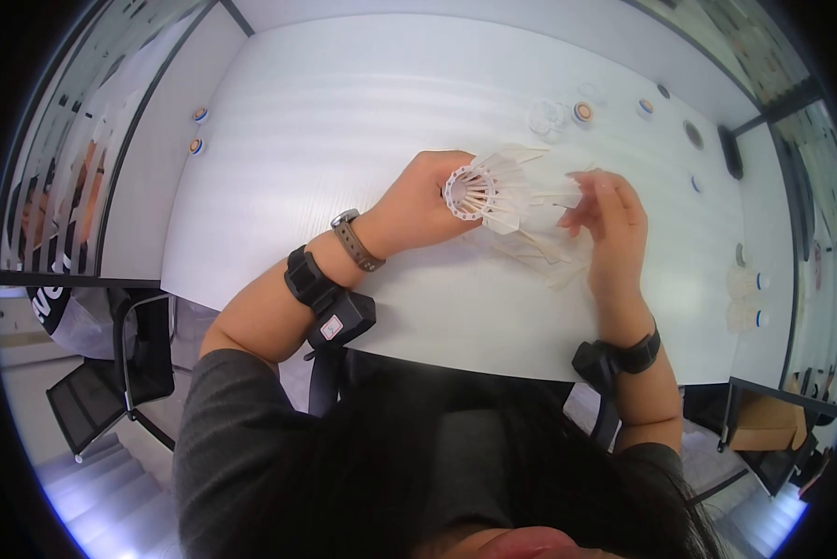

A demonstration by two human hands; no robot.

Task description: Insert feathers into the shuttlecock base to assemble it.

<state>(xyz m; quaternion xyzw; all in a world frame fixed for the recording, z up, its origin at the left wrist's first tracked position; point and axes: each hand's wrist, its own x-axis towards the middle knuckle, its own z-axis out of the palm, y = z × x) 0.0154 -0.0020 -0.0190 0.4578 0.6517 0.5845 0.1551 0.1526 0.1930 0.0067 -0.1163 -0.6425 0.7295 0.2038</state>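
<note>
My left hand (421,200) is closed around a white shuttlecock skirt (507,197). Its open holed ring (454,207) faces left and its feathers fan out to the right. On the other side, my right hand (614,219) pinches a white feather (560,191) between thumb and fingers, close to the feathered edge of the skirt. Beneath both hands, loose white feathers (539,259) lie on the table. Part of the skirt is hidden behind my left fingers.
Round shuttlecock heads with blue bands stand on the white table (362,102): one head (581,113) at the back beside clear plastic rings (547,118), another head (197,146) at the left. Shuttlecocks (746,281) lie at the right edge. Partition walls (171,121) border the table.
</note>
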